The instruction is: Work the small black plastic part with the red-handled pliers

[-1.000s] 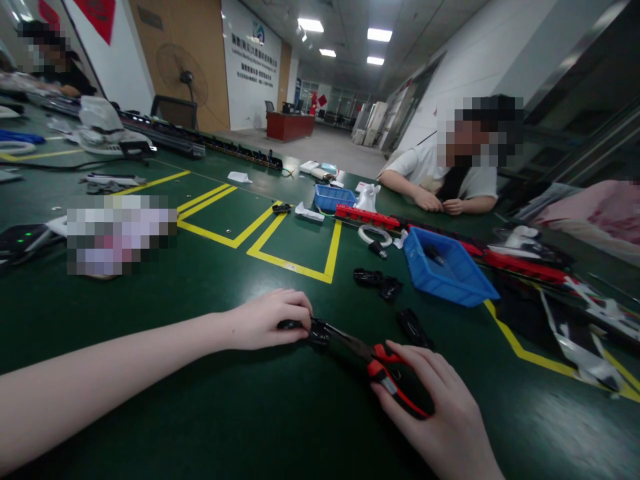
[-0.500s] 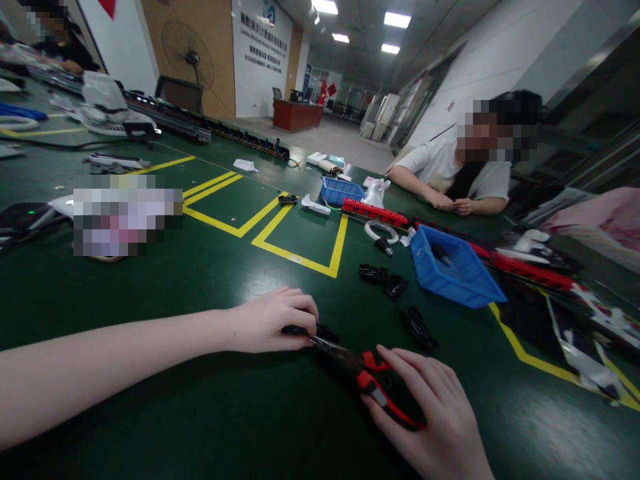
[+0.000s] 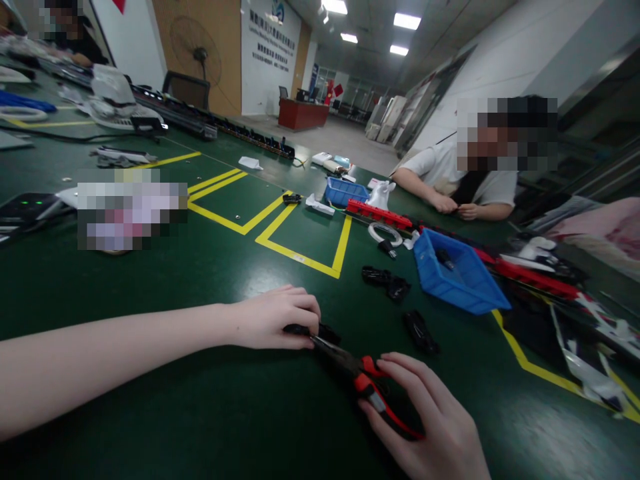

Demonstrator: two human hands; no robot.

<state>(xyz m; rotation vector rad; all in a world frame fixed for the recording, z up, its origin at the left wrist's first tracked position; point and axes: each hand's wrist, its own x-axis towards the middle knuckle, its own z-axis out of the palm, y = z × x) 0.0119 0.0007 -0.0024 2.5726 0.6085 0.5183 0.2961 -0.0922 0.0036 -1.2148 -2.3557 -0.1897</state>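
Note:
My right hand (image 3: 430, 413) is wrapped round the red-and-black handles of a pair of pliers (image 3: 367, 383), low in the head view. The long narrow jaws point up and left, their tips at the fingers of my left hand (image 3: 280, 319). That hand is closed on a small black part (image 3: 327, 333), which sticks out past the fingers on the right. My fingers cover most of it, so I cannot tell its kind or whether the jaws grip it. To the right lie a black bundle (image 3: 421, 332) and another crumpled black bundle (image 3: 386, 281) on the green table (image 3: 200, 407).
A blue bin (image 3: 463, 293) holding a dark item stands right of centre, beside a long red strip (image 3: 380, 212). A smaller blue bin (image 3: 345, 192) sits farther back. Across the table a person (image 3: 457, 180) rests both hands near the edge. Yellow tape (image 3: 300, 259) marks the tabletop.
The view has shifted slightly, so the background sits a little to the right. Both hands keep nearly the same pose; the pliers' handles look slightly lower.

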